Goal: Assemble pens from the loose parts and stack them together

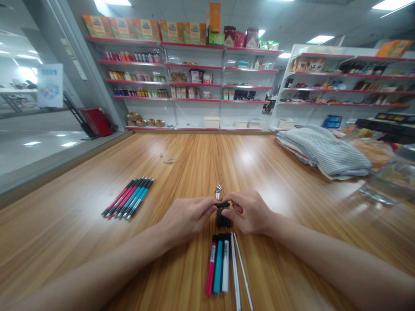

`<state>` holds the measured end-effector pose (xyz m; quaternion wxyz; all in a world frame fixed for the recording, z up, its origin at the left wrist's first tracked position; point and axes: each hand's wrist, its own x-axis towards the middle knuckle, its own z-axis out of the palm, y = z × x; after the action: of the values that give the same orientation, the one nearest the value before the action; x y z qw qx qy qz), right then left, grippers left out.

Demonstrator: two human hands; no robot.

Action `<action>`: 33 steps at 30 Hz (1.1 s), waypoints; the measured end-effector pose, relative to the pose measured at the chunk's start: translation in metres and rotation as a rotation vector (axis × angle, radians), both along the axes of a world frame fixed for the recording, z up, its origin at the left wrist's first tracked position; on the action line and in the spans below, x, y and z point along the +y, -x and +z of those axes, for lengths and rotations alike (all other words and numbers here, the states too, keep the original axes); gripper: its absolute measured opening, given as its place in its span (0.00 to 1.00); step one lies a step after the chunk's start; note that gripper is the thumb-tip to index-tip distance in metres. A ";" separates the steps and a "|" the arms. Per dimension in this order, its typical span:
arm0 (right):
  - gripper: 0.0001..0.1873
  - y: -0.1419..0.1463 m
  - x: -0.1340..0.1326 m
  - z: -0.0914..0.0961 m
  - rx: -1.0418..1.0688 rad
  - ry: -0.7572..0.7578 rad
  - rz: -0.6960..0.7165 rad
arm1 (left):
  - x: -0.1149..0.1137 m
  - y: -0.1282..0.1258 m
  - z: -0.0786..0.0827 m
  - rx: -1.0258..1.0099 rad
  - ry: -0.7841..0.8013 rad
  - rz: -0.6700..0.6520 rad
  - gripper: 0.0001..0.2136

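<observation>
Left hand (186, 218) and right hand (248, 211) held close together, fingertips of both pinched on small black piece (222, 204) above black parts pile (223, 219), mid-table. Row of pens (129, 198) laid at left, judged finished. Three barrels (218, 267), white refills (238, 272), metal tips (218, 190) judged left unassembled.

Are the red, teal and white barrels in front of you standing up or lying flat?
Lying flat: the three barrels rest side by side on the table, black ends pointing away.

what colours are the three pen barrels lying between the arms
The pen barrels are red, teal and white, left to right; head view shows them best.
</observation>
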<state>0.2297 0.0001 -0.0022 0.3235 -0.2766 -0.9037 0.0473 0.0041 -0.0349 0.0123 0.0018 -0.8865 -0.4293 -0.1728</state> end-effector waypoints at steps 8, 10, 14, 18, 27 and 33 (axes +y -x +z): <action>0.15 0.000 -0.002 0.003 -0.055 -0.052 0.050 | 0.001 0.000 -0.001 0.016 0.001 -0.062 0.12; 0.10 0.000 -0.003 0.004 -0.043 -0.013 0.055 | 0.001 0.000 -0.001 0.037 -0.006 -0.049 0.12; 0.08 -0.001 -0.003 0.002 -0.031 -0.011 0.042 | 0.000 0.000 -0.002 0.049 -0.001 -0.024 0.13; 0.15 0.000 0.000 -0.001 -0.057 -0.067 0.040 | -0.001 -0.001 0.001 0.042 -0.010 -0.033 0.12; 0.12 0.001 -0.003 0.002 -0.058 -0.066 0.046 | 0.001 -0.001 0.000 0.057 -0.092 -0.022 0.12; 0.10 0.002 -0.003 0.003 -0.073 -0.050 0.085 | 0.000 0.000 -0.002 0.091 -0.080 -0.058 0.13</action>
<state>0.2274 -0.0033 0.0006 0.2947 -0.2314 -0.9267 0.0281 0.0044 -0.0348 0.0100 0.0515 -0.9047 -0.3957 -0.1494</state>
